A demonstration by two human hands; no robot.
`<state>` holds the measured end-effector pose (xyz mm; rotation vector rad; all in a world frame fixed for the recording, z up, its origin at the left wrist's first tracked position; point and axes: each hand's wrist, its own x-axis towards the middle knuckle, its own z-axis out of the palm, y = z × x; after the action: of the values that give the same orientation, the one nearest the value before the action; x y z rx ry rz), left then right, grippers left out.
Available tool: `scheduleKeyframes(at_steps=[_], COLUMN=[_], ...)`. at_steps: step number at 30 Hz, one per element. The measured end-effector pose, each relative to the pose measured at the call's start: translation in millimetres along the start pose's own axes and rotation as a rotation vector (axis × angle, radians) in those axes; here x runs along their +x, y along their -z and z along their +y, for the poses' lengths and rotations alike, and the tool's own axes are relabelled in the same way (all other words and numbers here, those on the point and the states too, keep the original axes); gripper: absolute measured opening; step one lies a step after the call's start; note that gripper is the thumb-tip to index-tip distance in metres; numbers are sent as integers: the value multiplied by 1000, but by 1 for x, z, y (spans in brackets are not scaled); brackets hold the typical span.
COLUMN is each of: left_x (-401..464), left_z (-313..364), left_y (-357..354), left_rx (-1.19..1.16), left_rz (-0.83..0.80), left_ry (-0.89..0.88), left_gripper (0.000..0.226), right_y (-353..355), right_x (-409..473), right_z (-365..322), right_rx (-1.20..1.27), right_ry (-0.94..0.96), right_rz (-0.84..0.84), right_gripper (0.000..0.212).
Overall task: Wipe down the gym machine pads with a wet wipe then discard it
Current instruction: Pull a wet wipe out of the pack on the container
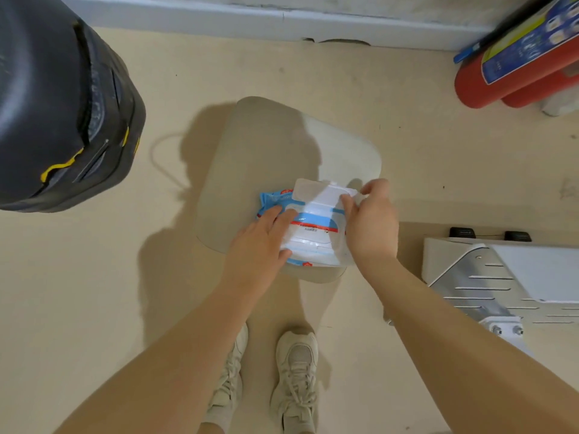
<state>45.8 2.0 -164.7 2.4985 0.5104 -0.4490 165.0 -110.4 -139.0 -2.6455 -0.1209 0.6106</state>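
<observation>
The blue-and-white plastic pack of wet wipes (308, 233) lies on a pale grey, rounded padded seat (266, 145), with its white hinged lid (316, 191) flipped up on the far side. The left hand (260, 245) lies on the near-left end of the pack, its fingers (282, 214) nearly straight and spread, pressing the pack down rather than closing round it. The right hand (371, 223) is at the pack's right end; its fingers (374, 186) are curled, and thumb and forefinger seem to pinch something white at the lid's right corner. Whether that is the lid's edge or the tip of a wipe I cannot tell.

I judge this to be the opening step: getting a wipe out, with no wiping begun. The next move seems to call for a steady upward pull by the right fingers while the left fingers keep the pack pinned, so one sheet comes free. The lid wants shutting afterwards.

Left of the left fingers stands a large black padded bag with yellow trim (62, 104); beyond the right fingers lies a red fire extinguisher (501, 79), and a white metal machine frame (501, 277) sits right of them.
</observation>
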Motion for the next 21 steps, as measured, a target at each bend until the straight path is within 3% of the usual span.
scheduleKeyframes(at_steps=[2, 3, 5, 7, 9, 13, 16, 21], left_x=[0, 1, 0, 2, 7, 17, 20, 24], left_z=[-2, -4, -6, -5, -4, 4, 6, 4], left_y=[-5, -9, -16, -16, -13, 6, 7, 4], left_rx=[100, 139, 197, 233, 270, 305, 324, 276], left_rz=[10, 37, 89, 141, 160, 80, -119, -73], left_ry=[-50, -55, -63, -76, -91, -71, -20, -21], left_gripper=[68, 68, 73, 87, 100, 99, 91, 88], right_y=[-4, -7, -14, -19, -22, -27, -33, -45], right_x=[-5, -9, -20, -29, -35, -47, -50, -49], right_z=[0, 1, 7, 15, 22, 24, 17, -2], right_rx=[223, 217, 85, -37, -93, -89, -206, -190], right_ry=[-88, -54, 74, 165, 157, 144, 76, -182], right_rz=[40, 19, -58, -109, -136, -121, -65, 10], right_gripper=[16, 11, 5, 18, 27, 29, 25, 29])
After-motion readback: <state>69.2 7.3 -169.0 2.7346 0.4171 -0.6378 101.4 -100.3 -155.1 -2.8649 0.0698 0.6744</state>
